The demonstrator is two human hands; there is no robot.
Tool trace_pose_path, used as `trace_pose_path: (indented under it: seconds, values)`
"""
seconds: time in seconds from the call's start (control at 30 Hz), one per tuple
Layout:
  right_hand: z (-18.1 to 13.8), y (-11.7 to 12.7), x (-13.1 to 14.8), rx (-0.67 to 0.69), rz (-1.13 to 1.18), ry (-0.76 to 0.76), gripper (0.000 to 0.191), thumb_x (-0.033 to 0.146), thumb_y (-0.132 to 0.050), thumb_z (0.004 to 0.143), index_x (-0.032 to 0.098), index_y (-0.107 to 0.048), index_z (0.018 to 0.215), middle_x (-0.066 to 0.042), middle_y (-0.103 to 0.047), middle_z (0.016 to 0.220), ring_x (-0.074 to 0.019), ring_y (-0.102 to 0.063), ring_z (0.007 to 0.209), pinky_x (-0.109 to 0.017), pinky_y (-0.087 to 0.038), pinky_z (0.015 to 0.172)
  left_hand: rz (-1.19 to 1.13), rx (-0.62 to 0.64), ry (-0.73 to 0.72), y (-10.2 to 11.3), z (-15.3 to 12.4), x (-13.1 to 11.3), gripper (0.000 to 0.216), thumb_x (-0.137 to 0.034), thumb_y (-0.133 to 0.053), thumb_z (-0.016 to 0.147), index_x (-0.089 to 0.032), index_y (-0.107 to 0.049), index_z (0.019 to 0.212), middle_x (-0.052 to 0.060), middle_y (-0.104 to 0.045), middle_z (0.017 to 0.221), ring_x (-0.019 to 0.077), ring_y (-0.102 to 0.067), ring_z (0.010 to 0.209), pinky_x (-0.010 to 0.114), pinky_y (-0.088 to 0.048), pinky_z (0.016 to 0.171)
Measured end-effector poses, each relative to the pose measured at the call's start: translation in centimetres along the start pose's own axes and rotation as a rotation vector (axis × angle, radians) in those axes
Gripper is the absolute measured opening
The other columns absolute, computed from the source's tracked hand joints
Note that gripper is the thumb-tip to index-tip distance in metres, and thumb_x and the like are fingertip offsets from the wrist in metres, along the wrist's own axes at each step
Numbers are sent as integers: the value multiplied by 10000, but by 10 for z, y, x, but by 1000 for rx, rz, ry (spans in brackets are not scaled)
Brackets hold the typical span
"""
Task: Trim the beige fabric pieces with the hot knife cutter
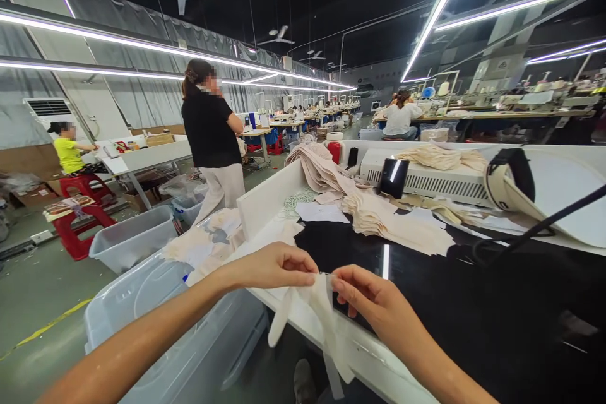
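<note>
A cream fabric piece [318, 304] hangs over the white front edge of the table, its narrow ends dangling below. Its top edge is pinched between the thumb and fingers of my left hand [279, 268]. Close by on the right, my right hand [362, 290] has its thumb and fingers closed at the upper right side of the same fabric. A thin translucent strip seems to run down along that side. Beyond my hands, a stack of cream fabric pieces [392, 221] lies on the black tabletop [416, 290], beside a white paper [322, 212].
Left of the table stand clear plastic bins [135, 237], one with a lid [127, 303] carrying fabric. At the table's back are a phone-like black device [393, 178] and a white vented unit [426, 180]. A black cable [544, 221] crosses at right. A person [213, 126] stands to the left.
</note>
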State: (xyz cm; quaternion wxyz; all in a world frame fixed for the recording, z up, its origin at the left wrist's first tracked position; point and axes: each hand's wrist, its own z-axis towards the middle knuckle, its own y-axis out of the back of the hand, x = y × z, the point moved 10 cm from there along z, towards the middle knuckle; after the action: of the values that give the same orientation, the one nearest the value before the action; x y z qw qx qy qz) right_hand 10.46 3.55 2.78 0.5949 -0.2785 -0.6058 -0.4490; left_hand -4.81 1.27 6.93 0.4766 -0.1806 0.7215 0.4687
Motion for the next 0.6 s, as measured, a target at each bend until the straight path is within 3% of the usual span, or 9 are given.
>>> trace_pose_path:
  seconds: [0.1, 0.37, 0.6]
  values:
    - [-4, 3, -1, 5, 35, -22, 458, 674, -734, 857, 222, -805, 843, -18, -654, 705, -179, -600, 678, -282, -480, 606, -61, 8, 30, -6, 1, 0, 333, -493, -777, 938, -178, -762, 1043, -4, -665, 910, 140, -525, 825, 238, -394, 743]
    - [-9, 17, -2, -1, 63, -2, 413, 635, -722, 908, 231, -803, 883, -13, -696, 773, -147, -600, 654, -238, -464, 554, -237, 31, 138, -27, 6, 5, 433, -575, -879, 851, -173, -766, 968, -41, -593, 806, 111, -455, 748, 228, -366, 698]
    - [-7, 23, 0, -18, 62, 13, 410, 624, -702, 894, 228, -809, 904, -2, -656, 730, -138, -548, 602, -254, -462, 543, -310, 82, 259, -40, 9, 18, 626, -735, -938, 732, -172, -776, 952, -39, -628, 791, 104, -489, 710, 225, -349, 636]
